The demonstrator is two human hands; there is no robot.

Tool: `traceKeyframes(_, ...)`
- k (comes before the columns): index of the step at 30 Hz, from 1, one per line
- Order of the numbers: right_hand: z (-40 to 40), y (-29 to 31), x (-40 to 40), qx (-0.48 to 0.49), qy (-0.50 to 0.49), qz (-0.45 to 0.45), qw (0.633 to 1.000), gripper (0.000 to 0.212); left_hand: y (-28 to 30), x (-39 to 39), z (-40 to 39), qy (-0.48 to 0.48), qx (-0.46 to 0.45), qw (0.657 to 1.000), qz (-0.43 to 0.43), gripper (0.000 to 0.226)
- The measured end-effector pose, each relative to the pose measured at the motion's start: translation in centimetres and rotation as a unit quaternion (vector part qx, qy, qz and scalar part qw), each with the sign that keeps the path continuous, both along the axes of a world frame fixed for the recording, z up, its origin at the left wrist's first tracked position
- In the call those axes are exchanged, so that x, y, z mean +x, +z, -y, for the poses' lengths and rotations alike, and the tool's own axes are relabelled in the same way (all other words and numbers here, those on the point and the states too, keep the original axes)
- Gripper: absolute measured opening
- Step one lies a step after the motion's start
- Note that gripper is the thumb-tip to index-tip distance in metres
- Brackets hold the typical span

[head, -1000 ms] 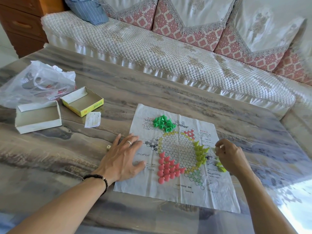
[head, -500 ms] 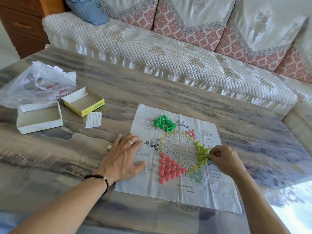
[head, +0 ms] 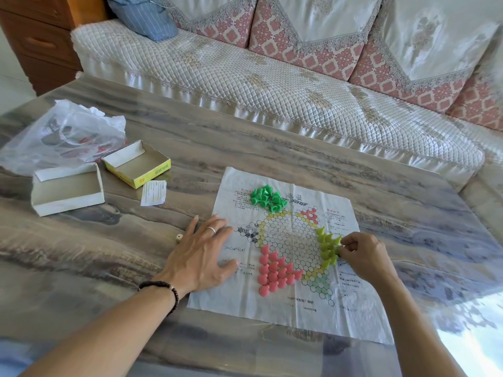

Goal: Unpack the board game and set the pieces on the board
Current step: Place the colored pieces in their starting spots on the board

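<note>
A white paper game board (head: 296, 303) with a hexagon star grid lies flat on the table. Pink pieces (head: 273, 270) stand in its lower-left corner field. Yellow-green pieces (head: 326, 247) stand in the right field. A heap of bright green pieces (head: 268, 198) lies at the board's top edge. My left hand (head: 200, 257) presses flat on the board's left edge, fingers spread. My right hand (head: 363, 254) pinches a yellow-green piece at the right side of that cluster.
Two open box halves, one white (head: 66, 191) and one yellow (head: 137, 164), sit at the left with a plastic bag (head: 62, 134) behind them. A paper slip (head: 153, 193) and a small die (head: 178, 237) lie near my left hand. A sofa (head: 272, 85) runs along the table's far edge.
My right hand moved left from the loose pieces off the board's right side to the yellow-green cluster, carrying a piece. The left hand stayed put.
</note>
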State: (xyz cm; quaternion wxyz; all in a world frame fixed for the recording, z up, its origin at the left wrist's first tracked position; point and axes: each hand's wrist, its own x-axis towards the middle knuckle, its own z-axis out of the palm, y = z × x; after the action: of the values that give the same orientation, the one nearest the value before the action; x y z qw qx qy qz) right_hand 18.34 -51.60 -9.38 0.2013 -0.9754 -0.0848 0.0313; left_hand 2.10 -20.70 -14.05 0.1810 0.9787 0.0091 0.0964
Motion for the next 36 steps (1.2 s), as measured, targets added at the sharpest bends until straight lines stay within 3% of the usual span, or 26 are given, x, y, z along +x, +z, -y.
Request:
traceKeyframes(7,2.5,1.7,0.0,0.002,-0.031,0.029,0.999,0.021,-0.2,0.1,-0.1,0.0,-0.004,1.0,0.005,0.075)
traceKeyframes(22,2.8,0.8,-2.0,-0.148,0.051,0.013,0.988,0.025,-0.3,0.1,-0.1,0.0,0.0,1.0,0.005,0.075)
traceKeyframes(26,2.6,1.2,-2.0,-0.114,0.061,0.039,0.991,0.023,-0.4,0.1,-0.1,0.001,-0.001,1.0,0.004,0.075)
traceKeyframes(36,3.0,1.3,-3.0,-0.094,0.063,-0.002,0.994,0.016,-0.3,0.1,-0.1,-0.001,0.0,1.0,0.005,0.075)
